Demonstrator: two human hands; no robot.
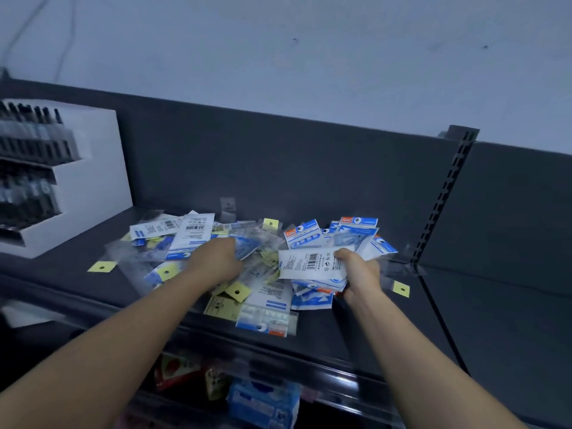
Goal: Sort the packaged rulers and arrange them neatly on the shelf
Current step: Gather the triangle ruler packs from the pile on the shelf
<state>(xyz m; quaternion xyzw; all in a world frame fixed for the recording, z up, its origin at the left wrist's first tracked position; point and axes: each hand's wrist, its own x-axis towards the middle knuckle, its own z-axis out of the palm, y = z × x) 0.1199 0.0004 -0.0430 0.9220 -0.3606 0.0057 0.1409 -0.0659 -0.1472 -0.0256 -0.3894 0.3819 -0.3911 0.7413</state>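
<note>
A loose pile of packaged rulers (198, 239), in clear sleeves with blue-and-white or yellow header cards, lies scattered across the dark shelf (356, 329). My left hand (216, 258) reaches into the middle of the pile with its fingers on a blue-and-white pack (247, 246); whether it grips the pack is hidden by the hand and blur. My right hand (360, 274) grips a stack of blue-and-white packs (312, 264) with a barcode side facing up, held just above the pile's right part. Several more blue packs (356, 230) lean behind it.
A white tiered display box (93, 181) of dark pens stands at the shelf's left end. A slotted upright (445, 193) bounds the shelf on the right. Single yellow-tagged packs lie apart at the left (102, 267) and right (401, 288). A lower shelf holds colourful packets (263, 400).
</note>
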